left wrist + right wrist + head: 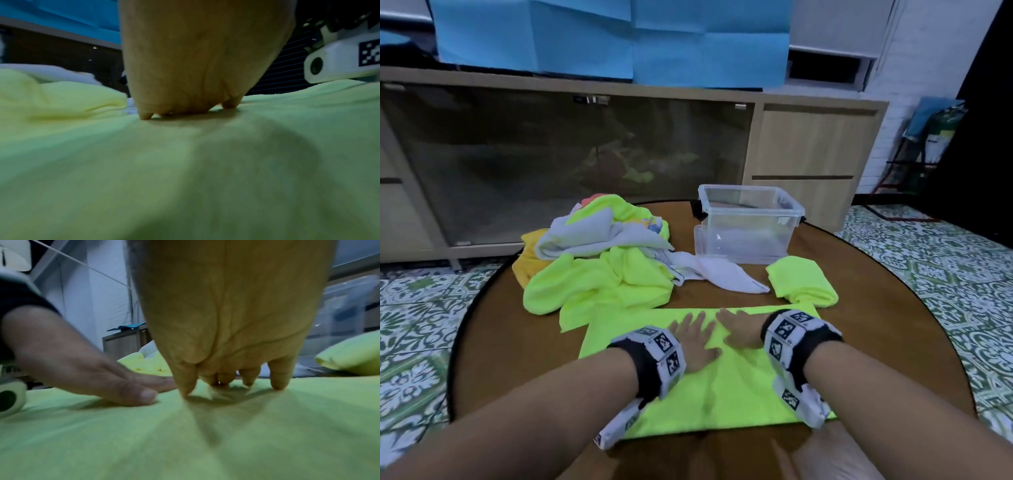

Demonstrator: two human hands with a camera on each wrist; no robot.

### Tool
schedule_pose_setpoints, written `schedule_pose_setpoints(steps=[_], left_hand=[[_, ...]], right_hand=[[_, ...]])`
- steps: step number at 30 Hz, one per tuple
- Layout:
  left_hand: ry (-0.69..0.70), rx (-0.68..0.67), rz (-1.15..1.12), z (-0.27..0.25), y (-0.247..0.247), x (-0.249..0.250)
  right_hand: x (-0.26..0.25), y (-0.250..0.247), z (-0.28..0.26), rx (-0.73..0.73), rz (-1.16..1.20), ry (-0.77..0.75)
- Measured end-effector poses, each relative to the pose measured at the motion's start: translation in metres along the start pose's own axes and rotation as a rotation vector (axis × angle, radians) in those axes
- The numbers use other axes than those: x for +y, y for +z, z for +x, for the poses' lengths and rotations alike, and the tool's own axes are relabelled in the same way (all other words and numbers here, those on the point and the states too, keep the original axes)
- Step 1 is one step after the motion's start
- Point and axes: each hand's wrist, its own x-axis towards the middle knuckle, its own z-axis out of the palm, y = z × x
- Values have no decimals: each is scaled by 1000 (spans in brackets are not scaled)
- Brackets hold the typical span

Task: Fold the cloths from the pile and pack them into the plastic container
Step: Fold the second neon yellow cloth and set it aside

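A neon yellow-green cloth (722, 394) lies spread flat on the round brown table (517, 349) in front of me. My left hand (693, 337) and right hand (738, 330) press on it side by side, palms down, fingers straight. In the wrist views the left hand (185, 65) and the right hand (226, 321) lie flat on the cloth (185, 178) (185, 434). The pile of cloths (599, 253), yellow-green, white and orange, sits behind at the left. A clear plastic container (748, 222) stands open at the back right. A folded yellow-green cloth (801, 286) lies in front of it.
A white cloth (722, 274) trails from the pile toward the container. Behind the table stands a low wooden cabinet (811, 147) with dark glass doors. Patterned green floor tiles (928, 260) surround the table.
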Motion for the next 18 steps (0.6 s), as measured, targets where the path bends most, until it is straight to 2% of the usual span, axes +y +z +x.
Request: schedule_pose_setpoints(steps=[6, 10, 13, 15, 17, 18], left_hand=[[-181, 19, 43, -20, -1, -74], [-316, -116, 160, -44, -12, -109], [-416, -175, 309, -61, -25, -111], [-322, -91, 445, -73, -29, -92], [-69, -28, 315, -84, -29, -60], [57, -45, 227, -90, -26, -41]], right_hand=[[52, 22, 3, 0, 35, 54], [79, 32, -9, 39, 76, 183], [92, 35, -22, 92, 104, 337], [94, 32, -32, 139, 63, 385], [90, 25, -42, 183, 28, 337], [85, 21, -47, 189, 10, 287]])
